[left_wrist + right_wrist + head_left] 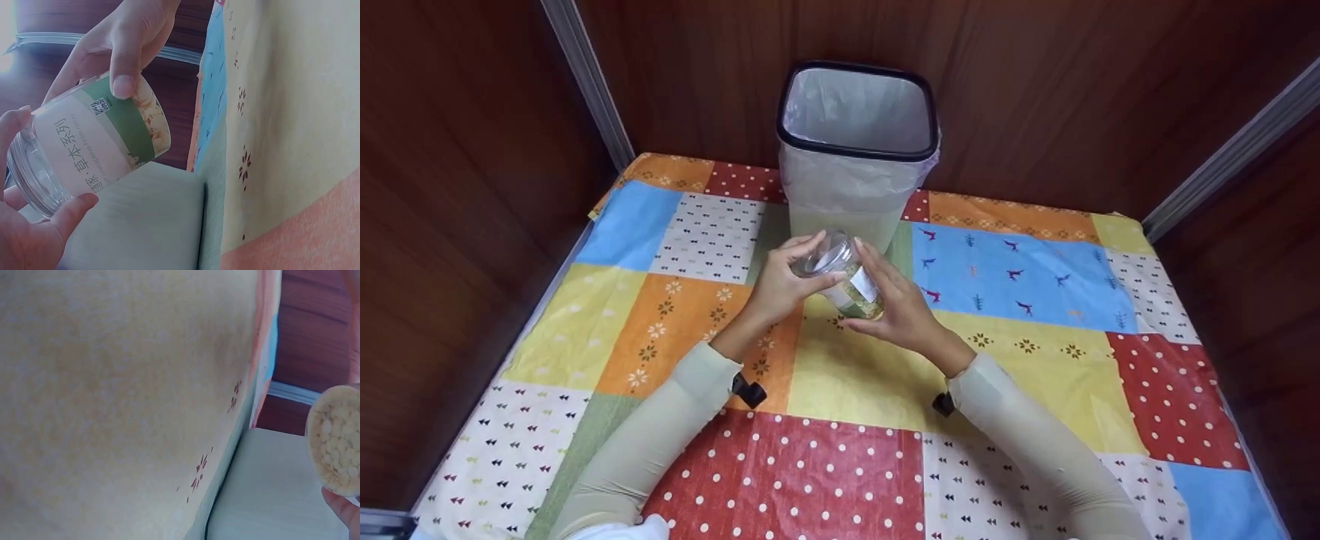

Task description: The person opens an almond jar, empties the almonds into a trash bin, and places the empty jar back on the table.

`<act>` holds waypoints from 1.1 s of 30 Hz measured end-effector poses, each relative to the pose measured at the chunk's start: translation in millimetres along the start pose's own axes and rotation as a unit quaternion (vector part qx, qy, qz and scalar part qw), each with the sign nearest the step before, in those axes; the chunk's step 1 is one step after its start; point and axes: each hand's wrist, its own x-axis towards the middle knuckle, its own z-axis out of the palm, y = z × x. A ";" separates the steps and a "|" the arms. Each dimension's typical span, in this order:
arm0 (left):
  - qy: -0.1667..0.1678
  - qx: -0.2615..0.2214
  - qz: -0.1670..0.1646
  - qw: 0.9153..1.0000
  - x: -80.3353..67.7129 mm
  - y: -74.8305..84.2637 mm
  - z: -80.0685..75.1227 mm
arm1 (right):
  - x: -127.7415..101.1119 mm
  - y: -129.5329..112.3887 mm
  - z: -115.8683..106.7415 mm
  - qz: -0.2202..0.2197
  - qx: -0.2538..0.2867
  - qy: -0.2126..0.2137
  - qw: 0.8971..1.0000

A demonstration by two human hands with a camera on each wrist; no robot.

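Note:
Between both hands, above the cloth, is a tilted clear jar [859, 294] with its top end toward the upper left. In the left wrist view its white and green label [76, 138] shows, with pale dried pieces [153, 119] behind the plastic at the base. My left hand [781, 283] grips the clear top end [35, 171] with thumb and fingers. My right hand [906, 309] holds the jar's body near the base, its thumb pressed over the green band. The right wrist view looks at the jar's round bottom [337, 441], full of pale pieces.
Just beyond the hands stands a tall pale bin [847, 202] with a black rim [859, 154] and a plastic liner. A patchwork cloth [855, 367] covers the table. Dark wooden panels [1035, 90] close in the back and both sides.

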 end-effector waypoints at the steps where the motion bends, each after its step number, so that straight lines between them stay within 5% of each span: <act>1: 0.000 -0.004 -0.001 1.000 -0.1 -0.5 0.4 | 0.1 -0.3 0.0 0.002 -0.001 0.000 1.000; 33: 0.007 -0.045 0.004 0.999 -3.6 -1.3 10.4 | -3.6 1.0 -2.1 -0.059 0.000 0.074 0.995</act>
